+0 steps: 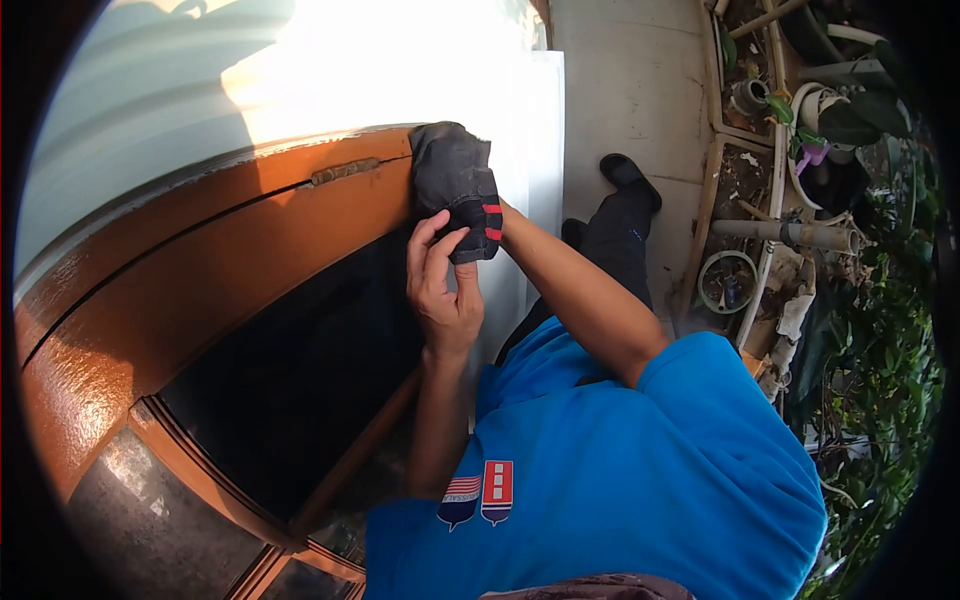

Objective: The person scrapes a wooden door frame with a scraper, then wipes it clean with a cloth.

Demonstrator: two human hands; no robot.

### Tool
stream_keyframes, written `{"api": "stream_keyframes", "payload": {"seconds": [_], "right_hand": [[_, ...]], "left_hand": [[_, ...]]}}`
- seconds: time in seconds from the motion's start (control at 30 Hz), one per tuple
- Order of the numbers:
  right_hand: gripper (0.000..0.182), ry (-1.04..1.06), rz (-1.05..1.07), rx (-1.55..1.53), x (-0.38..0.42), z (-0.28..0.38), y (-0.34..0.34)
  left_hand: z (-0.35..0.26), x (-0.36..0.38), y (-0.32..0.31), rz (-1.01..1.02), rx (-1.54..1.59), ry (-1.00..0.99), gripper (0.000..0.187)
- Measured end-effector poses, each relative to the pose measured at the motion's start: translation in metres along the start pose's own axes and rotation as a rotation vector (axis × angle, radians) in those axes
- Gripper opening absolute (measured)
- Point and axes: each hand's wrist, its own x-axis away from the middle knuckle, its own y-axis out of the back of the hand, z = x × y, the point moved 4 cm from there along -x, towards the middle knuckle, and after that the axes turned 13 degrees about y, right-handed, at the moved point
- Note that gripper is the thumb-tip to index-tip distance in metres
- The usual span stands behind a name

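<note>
My left hand [440,290] reaches up to a dark grey cloth piece [452,180], which looks like a work glove with red stripes along its cuff-like edge. The fingertips and thumb of this hand close on the cloth's lower edge. From the right, my right forearm [590,290] extends to the striped edge. There the cloth covers my right hand, so its fingers are hidden. Behind the cloth runs an orange-brown wooden frame [290,220] with a worn metal hinge [345,170] along its seam.
Dark glass panes [300,340] sit in the wooden frame at left. A sunlit white panel [540,120] stands beside a tiled walkway [630,70]. Planter boxes with pots, a grey pipe [790,235] and green plants [880,400] line the right side.
</note>
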Motion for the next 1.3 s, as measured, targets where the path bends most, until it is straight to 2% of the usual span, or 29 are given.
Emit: {"api": "stream_keyframes", "payload": {"seconds": [0.03, 0.13, 0.2, 0.27, 0.33, 0.4, 0.5, 0.57, 0.6, 0.7, 0.8, 0.9, 1.0, 1.1, 1.17, 1.2, 1.27, 1.3], "right_hand": [[0.025, 0.043, -0.09, -0.237, -0.002, -0.004, -0.001], [0.023, -0.057, -0.105, 0.034, 0.004, 0.014, 0.02], [0.021, -0.138, 0.017, 0.293, 0.0, 0.035, 0.04], [0.023, -0.066, 0.347, 0.534, -0.003, 0.031, 0.025], [0.023, -0.084, 0.404, 0.456, -0.002, 0.027, 0.022], [0.022, -0.187, 0.181, 0.064, 0.003, 0.02, 0.032], [0.025, 0.023, -0.09, 0.107, 0.007, -0.007, 0.002], [0.024, 0.013, -0.006, 0.422, 0.002, 0.027, 0.025], [0.021, 0.293, -0.356, 0.505, -0.003, 0.035, 0.035], [0.019, 0.068, -0.155, 0.337, -0.005, 0.027, 0.035], [0.021, -0.039, -0.304, 0.261, -0.003, 0.029, 0.034], [0.03, -0.225, -0.117, 0.033, -0.008, 0.017, 0.016], [0.044, 0.262, -0.295, 0.66, -0.005, 0.07, 0.04], [0.037, 0.457, -0.484, -0.055, -0.001, 0.073, 0.045], [0.036, 0.378, -0.485, -0.101, -0.002, 0.072, 0.044], [0.036, 0.272, -0.384, 0.137, -0.006, 0.068, 0.039], [0.038, 0.066, -0.181, 0.296, -0.003, 0.049, 0.022], [0.041, -0.032, -0.079, 0.221, 0.009, 0.03, 0.002]], "left_hand": [[0.002, -0.001, 0.001, -0.004, 0.007, 0.01, 0.02], [0.004, 0.004, 0.001, 0.022, 0.017, 0.027, 0.02], [0.006, 0.005, -0.002, 0.03, 0.003, 0.008, 0.02], [0.009, 0.01, -0.006, 0.021, -0.025, -0.029, 0.02], [0.008, 0.006, -0.005, 0.021, 0.008, -0.009, 0.02], [0.006, 0.002, -0.002, 0.02, 0.022, -0.007, 0.02], [0.004, 0.001, -0.001, 0.029, 0.023, -0.022, 0.02], [0.006, 0.004, -0.002, 0.033, 0.032, -0.017, 0.02], [0.009, 0.006, -0.004, 0.034, 0.028, -0.015, 0.02], [0.012, 0.007, -0.005, 0.032, 0.011, -0.017, 0.02], [0.01, 0.006, -0.001, 0.018, 0.014, -0.008, 0.02], [0.005, 0.008, 0.008, -0.001, 0.016, -0.027, 0.019], [-0.001, 0.014, 0.014, -0.048, -0.003, -0.095, 0.019], [-0.007, 0.024, 0.02, -0.087, 0.05, -0.088, 0.019], [-0.007, 0.027, 0.021, -0.092, 0.09, -0.063, 0.019], [-0.004, 0.027, 0.019, -0.086, 0.062, -0.06, 0.019], [0.007, 0.029, 0.013, -0.075, 0.004, -0.053, 0.019], [0.009, 0.028, 0.012, -0.061, -0.003, -0.027, 0.02]]}}
